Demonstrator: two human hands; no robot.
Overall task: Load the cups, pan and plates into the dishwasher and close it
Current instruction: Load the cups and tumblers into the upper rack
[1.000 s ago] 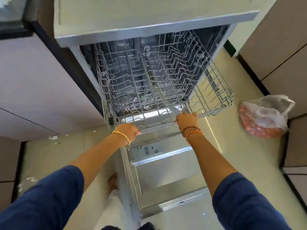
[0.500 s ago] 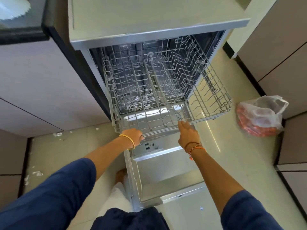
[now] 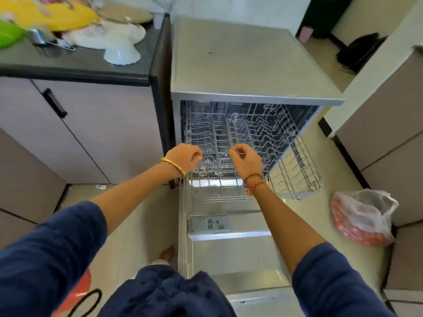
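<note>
Both hands hover over the front of the pulled-out wire rack [image 3: 251, 152], fingers loosely curled and holding nothing: the left hand [image 3: 183, 159] above its left front corner, the right hand [image 3: 247, 160] above its middle. The dishwasher door [image 3: 231, 255] lies open below the rack. White plates [image 3: 107, 34] sit blurred on the dark surface [image 3: 87, 62] left of the rack.

Bright daylight, glare on dishwasher door [image 3: 231, 252], motion blur top-left, wide-angle bend at edges
</note>
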